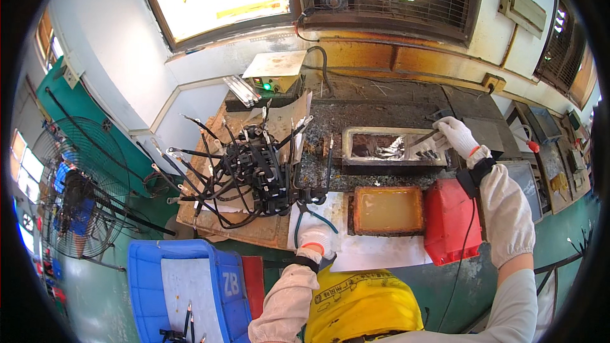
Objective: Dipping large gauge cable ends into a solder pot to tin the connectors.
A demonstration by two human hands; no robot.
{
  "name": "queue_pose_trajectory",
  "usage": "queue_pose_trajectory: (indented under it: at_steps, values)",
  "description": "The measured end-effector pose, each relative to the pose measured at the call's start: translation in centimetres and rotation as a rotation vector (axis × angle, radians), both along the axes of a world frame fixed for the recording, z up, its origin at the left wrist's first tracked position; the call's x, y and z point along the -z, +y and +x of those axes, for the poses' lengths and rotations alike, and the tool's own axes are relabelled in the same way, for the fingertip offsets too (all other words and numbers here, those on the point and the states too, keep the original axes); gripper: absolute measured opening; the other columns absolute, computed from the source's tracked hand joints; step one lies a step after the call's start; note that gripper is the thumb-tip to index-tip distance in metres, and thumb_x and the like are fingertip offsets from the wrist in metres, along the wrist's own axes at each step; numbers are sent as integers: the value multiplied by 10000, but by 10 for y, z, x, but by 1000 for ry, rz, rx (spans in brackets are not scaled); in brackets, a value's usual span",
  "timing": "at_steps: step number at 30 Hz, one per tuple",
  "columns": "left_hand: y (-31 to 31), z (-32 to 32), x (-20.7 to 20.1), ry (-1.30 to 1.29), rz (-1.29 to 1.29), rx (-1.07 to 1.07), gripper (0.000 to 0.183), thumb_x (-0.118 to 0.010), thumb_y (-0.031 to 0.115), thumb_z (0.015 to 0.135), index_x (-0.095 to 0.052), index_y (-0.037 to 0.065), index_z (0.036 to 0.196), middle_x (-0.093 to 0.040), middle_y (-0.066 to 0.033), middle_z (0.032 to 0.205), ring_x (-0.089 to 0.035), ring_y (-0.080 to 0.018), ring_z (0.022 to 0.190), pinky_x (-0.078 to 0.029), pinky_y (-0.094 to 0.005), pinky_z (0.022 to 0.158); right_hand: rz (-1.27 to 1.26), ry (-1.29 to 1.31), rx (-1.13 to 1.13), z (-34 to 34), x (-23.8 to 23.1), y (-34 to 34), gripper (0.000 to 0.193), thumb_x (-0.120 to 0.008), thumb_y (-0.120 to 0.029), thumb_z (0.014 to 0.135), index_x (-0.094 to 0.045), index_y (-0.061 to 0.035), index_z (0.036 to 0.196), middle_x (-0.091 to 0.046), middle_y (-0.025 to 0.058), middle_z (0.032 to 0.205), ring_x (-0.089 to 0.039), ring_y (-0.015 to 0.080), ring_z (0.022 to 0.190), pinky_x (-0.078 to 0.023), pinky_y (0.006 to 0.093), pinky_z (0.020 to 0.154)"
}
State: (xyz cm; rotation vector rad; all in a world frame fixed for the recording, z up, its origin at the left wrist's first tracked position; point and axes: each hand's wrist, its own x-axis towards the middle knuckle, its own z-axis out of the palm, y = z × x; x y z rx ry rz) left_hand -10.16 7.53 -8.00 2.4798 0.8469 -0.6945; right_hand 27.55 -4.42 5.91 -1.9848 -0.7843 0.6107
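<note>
My gloved right hand (456, 134) is closed around a thin flat strip-like tool (422, 143), its lower end over a rectangular metal pot (347, 146). Shiny silvery metal and a darker patch show inside the pot. At the bench's front edge, my gloved left hand (318, 239) closes on pliers (325, 220) with teal handles; the fingers are partly hidden. The pliers' jaws meet a black cable part (312, 195), with one cable standing upright from it. To the left lies a tangled pile of black cables (257, 168) with metal lugs.
An orange-rimmed tray (357, 211) of yellowish liquid sits before the pot, beside a red bin (452, 222). A control box (274, 73) with a green light stands behind the cables. A blue crate (143, 279) and a caged fan (79, 187) are at left.
</note>
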Motion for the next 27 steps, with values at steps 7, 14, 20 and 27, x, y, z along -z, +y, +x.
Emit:
queue_pose_trajectory:
  at_steps: [7,14,20,27]
  values:
    - [1,0,8,27,-19,-11,579,-795,325,512,-637,11,971,-631,-207,968,-625,-327,888,-513,-394,762,11,96,92,10,-7,-22,232,-457,-178,910,-536,-4,1043,-631,119,845,-637,194,645,-559,321,577]
    - [1,2,1,29,-11,16,534,-796,344,514,-661,28,924,-635,-191,977,-625,-325,889,-511,-392,769,8,59,123,14,-17,-36,249,-446,-190,913,-525,1,1051,-619,121,828,-620,191,622,-553,318,572]
    - [0,3,-2,23,-20,14,530,-791,342,515,-662,30,924,-634,-190,978,-623,-328,892,-510,-397,767,290,114,74,2,-21,-24,226,-443,-193,928,-527,-22,1049,-613,98,857,-614,163,690,-544,300,634]
    - [0,0,-2,-5,-8,30,515,-785,319,523,-655,34,931,-633,-192,969,-622,-331,894,-510,-400,763,276,110,-115,-54,-25,35,204,-429,-194,943,-530,-46,1039,-626,85,840,-611,139,668,-528,275,611]
